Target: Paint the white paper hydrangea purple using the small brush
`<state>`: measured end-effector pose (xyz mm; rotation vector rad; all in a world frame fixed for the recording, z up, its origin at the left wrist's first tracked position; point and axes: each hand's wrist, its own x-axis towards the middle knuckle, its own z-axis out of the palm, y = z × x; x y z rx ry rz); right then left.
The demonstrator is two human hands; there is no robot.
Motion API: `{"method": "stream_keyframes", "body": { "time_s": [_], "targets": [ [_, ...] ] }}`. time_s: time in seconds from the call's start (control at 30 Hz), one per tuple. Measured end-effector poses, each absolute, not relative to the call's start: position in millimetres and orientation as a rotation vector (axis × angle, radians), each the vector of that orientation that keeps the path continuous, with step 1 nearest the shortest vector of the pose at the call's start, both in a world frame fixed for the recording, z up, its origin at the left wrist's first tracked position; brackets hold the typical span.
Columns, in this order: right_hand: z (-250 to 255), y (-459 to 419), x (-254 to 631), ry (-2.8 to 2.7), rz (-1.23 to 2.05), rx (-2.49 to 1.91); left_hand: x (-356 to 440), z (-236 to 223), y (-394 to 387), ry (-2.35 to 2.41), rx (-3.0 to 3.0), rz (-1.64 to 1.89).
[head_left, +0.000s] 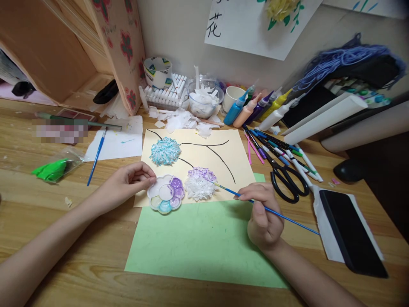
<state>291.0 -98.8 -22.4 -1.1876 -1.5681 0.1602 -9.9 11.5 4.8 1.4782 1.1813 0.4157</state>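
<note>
My right hand (266, 215) grips a blue paintbrush (294, 221), its tip touching a paper flower (201, 185) that is purple at the top and white below. My left hand (136, 181) pinches the rim of a white flower-shaped paint palette (165, 192) with purple and blue paint in some wells. Beyond the palette, a blue-tinted paper flower (165, 151) sits on cream paper (198, 155) marked with black branch lines. Green paper (204, 247) lies beneath the cream sheet's near edge.
Black scissors (289, 181), scattered pens (287, 153) and a phone (351, 232) lie to the right. Paint bottles (236, 106) and a bowl of white paper scraps (205, 98) stand at the back. Another brush (97, 157) and a green packet (53, 169) lie left.
</note>
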Motion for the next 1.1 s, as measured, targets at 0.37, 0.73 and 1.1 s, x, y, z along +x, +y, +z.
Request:
{"method": "stream_keyframes", "body": {
  "time_s": [0.37,0.73,1.1],
  "targets": [
    [-21.3,-98.6,290.7,-1.594,0.200,-1.210,-10.2,3.6,11.9,1.173,1.461,0.419],
    [-25.3,-96.6,291.3,-1.508,0.201,-1.070,-11.2,3.3,12.0,1.165,1.470,0.418],
    [-2.4,-106.8,272.5,-2.074,0.341,-0.994,-9.6,5.9,10.5,1.151,1.427,0.432]
  ]
}}
